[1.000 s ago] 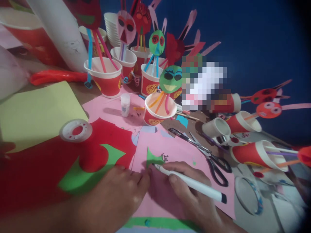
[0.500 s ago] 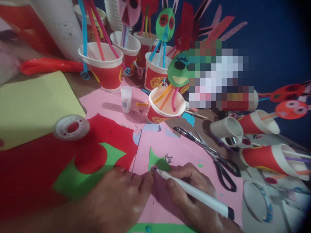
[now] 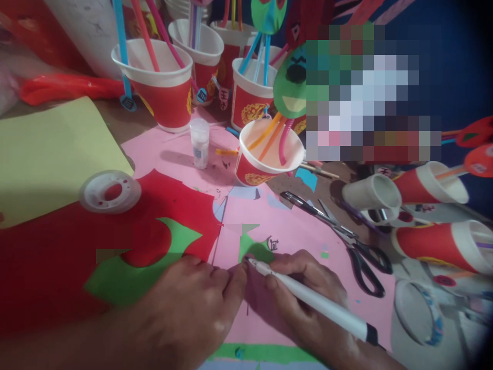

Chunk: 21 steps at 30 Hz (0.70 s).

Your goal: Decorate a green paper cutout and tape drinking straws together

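My right hand grips a white marker pen, its tip resting on a small green paper piece that lies on a pink sheet. Beside the green piece is a tiny black drawing. My left hand lies flat on the pink sheet and red paper, fingertips pressing down right next to the pen tip and holding the green piece still.
Black scissors lie right of the pen. A tape roll sits on red paper; yellow paper at left. Red-and-white paper cups with straws and paper faces crowd the back; more cups lie tipped at right. A small glue bottle stands behind.
The view has tilted down and closer, so everything shifts upward in frame. Both hands stay at the green piece with the pen tip on it; the hands barely move.
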Available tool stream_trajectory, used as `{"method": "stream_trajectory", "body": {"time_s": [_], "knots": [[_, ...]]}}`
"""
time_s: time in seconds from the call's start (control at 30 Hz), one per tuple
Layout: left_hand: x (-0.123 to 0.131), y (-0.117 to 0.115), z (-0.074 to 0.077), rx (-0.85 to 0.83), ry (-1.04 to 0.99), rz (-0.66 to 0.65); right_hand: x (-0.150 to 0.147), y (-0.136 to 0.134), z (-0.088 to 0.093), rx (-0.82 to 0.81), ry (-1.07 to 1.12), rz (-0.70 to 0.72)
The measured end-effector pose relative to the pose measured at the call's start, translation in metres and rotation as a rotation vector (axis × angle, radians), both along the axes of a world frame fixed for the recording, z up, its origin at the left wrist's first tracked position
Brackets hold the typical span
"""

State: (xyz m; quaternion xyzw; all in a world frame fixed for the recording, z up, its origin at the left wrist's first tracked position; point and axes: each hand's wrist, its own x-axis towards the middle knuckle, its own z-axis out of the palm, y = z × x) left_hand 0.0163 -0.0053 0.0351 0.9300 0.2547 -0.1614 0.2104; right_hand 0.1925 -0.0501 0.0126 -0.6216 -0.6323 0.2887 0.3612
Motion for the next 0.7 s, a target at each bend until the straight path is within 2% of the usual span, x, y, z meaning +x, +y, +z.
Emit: {"method": "stream_trajectory", "body": {"time_s": [0.13, 0.23, 0.4, 0.57, 0.7], "knots": [[-0.001, -0.002, -0.002, 0.039, -0.039, 0.012, 0.002, 0.000, -0.002, 0.069, -0.018, 0.067], [-0.006, 0.000, -0.005, 0.050, -0.124, 0.053, 0.003, 0.001, -0.002, 0.094, -0.030, 0.064], [-0.019, 0.010, -0.006, 0.052, -0.199, 0.158, 0.003, 0.003, 0.001, 0.058, -0.068, 0.069], [-0.027, 0.012, -0.004, 0.170, -0.244, 0.059, 0.002, 0.001, 0.003, 0.035, -0.073, 0.053], [-0.025, 0.007, -0.002, 0.216, -0.185, 0.022, 0.003, 0.000, 0.003, 0.041, -0.066, 0.058]]}}
